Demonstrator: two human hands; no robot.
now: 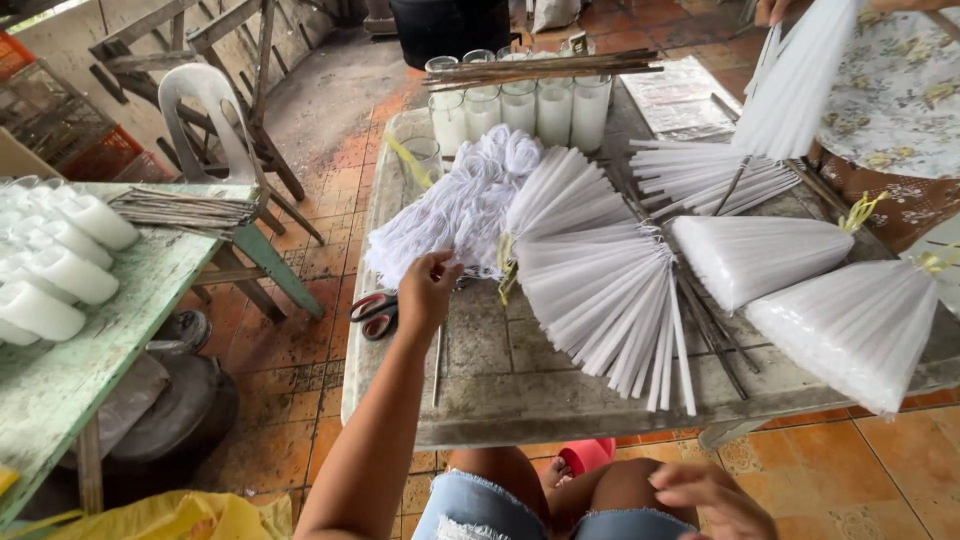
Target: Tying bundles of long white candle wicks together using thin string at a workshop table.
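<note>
My left hand (pixel 428 290) reaches over the grey concrete table (pixel 500 380), and its fingers pinch the near edge of a heap of white strings (pixel 455 205). Scissors with red and black handles (pixel 375 312) lie just left of that hand. Right of the heap, bundles of thin white sticks (pixel 600 290) lie spread out like fans. My right hand (pixel 712 495) hovers low over my lap, blurred, fingers apart and holding nothing.
Glass jars of white wax (pixel 520 110) stand at the table's far side under a bundle of brown sticks. Two bagged stick bundles (pixel 860 320) lie at right. Another person (pixel 890 90) holds white sticks there. A green table (pixel 110 330) with white candles stands at left, with a white chair (pixel 205 100) behind it.
</note>
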